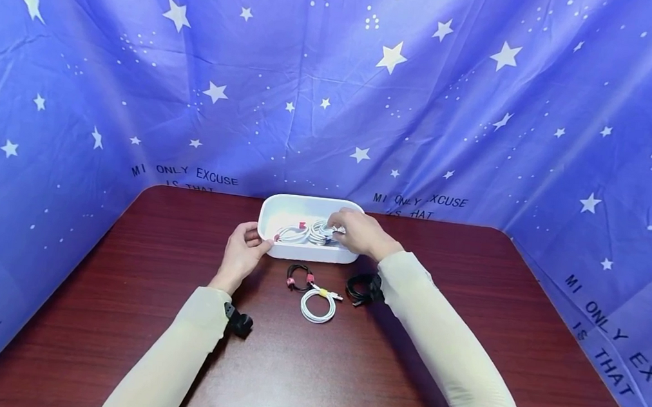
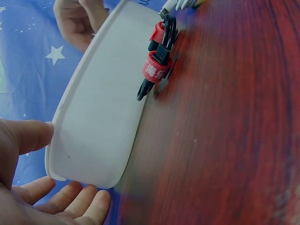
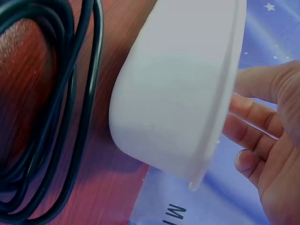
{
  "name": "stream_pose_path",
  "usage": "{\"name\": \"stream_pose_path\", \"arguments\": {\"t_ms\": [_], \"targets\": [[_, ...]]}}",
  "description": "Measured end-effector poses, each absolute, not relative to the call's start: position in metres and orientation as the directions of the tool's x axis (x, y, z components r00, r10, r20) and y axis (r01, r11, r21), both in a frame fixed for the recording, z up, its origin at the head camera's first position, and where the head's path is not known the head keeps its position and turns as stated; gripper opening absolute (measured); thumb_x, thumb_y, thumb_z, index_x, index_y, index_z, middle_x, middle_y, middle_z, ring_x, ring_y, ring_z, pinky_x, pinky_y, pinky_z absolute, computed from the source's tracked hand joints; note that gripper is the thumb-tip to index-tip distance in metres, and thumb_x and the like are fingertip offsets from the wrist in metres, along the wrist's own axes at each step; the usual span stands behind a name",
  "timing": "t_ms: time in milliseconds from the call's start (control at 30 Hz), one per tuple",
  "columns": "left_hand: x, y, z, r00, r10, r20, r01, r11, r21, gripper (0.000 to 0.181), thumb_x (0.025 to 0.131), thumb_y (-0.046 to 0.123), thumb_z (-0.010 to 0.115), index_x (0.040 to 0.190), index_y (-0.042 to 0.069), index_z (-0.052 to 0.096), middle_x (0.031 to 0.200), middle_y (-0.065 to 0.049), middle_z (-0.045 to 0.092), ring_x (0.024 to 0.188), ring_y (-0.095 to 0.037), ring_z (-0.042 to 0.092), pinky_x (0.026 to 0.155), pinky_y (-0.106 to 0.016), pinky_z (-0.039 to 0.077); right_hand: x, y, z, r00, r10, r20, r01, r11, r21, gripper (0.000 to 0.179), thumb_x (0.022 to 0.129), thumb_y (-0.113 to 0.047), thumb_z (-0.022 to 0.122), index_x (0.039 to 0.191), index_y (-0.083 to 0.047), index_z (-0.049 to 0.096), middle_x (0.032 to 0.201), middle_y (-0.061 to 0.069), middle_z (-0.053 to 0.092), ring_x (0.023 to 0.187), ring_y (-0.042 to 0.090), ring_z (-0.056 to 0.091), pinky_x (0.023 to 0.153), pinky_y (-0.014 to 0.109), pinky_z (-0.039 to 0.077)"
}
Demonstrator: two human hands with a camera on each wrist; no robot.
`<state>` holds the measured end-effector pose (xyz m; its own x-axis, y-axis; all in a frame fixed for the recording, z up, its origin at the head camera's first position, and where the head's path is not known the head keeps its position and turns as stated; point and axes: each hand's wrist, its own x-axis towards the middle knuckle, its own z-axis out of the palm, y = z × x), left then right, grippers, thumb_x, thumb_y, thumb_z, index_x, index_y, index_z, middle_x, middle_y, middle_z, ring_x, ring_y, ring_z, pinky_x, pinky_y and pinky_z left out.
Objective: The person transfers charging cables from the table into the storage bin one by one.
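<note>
A white plastic box [image 1: 310,254] stands at the back of the table with several coiled white cables [image 1: 294,234] inside, one with a red tie. My left hand [image 1: 240,254] holds the box's left front corner; its thumb [image 2: 35,136] presses the rim and its fingers lie along the end wall. Over the right side of the rim, my right hand [image 1: 364,233] reaches inside, its fingers at a white cable coil [image 1: 320,232]. In the right wrist view the box wall hides those fingertips, so whether they grip the coil is unclear.
In front of the box lie a small black cable [image 1: 298,278] with red ties, a white coiled cable [image 1: 317,306] with a yellow tie, and a black coiled cable [image 1: 360,289] near my right wrist. A blue star-patterned curtain [image 1: 289,97] surrounds the dark red table [image 1: 275,380].
</note>
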<state>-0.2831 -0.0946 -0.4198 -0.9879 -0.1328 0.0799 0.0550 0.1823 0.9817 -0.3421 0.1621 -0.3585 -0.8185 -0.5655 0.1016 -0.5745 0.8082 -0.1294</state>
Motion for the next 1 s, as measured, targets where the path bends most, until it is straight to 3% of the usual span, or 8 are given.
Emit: {"name": "stream_pose_path", "arguments": {"t_ms": [333,733,1000], "targets": [[-0.284,-0.094,-0.420,-0.989,-0.123,0.081,0.059,0.167,0.984,0.056,0.084,0.003,0.070,0.134,-0.003,0.044,0.122,-0.026,0.055,0.109,-0.033,0.059,0.085,-0.032,0.051,-0.325,0.169,-0.354,-0.814,-0.559,0.157,-0.579,0.800,-0.157,0.025,0.087,-0.016,0.069,0.112,-0.013,0.068,0.103,0.002,0.064,0.097,0.022,0.061,0.079,0.042,0.050],[-0.282,-0.096,-0.421,-0.990,-0.124,0.061,0.039,0.173,0.984,0.056,0.085,0.006,0.069,0.134,-0.003,0.044,0.123,-0.024,0.055,0.110,-0.032,0.059,0.087,-0.035,0.051,-0.307,0.176,-0.353,-0.785,-0.578,0.225,-0.611,0.782,-0.125,0.024,0.086,-0.019,0.070,0.108,-0.013,0.069,0.101,0.001,0.064,0.086,0.018,0.059,0.073,0.040,0.049],[-0.286,-0.096,-0.423,-0.989,-0.128,0.079,0.056,0.172,0.984,0.055,0.085,0.005,0.069,0.133,-0.003,0.044,0.122,-0.026,0.055,0.110,-0.033,0.059,0.090,-0.039,0.050,-0.298,0.183,-0.349,-0.777,-0.568,0.272,-0.617,0.771,-0.154,0.024,0.086,-0.018,0.070,0.109,-0.013,0.068,0.101,0.002,0.065,0.087,0.019,0.061,0.073,0.039,0.049]]}}
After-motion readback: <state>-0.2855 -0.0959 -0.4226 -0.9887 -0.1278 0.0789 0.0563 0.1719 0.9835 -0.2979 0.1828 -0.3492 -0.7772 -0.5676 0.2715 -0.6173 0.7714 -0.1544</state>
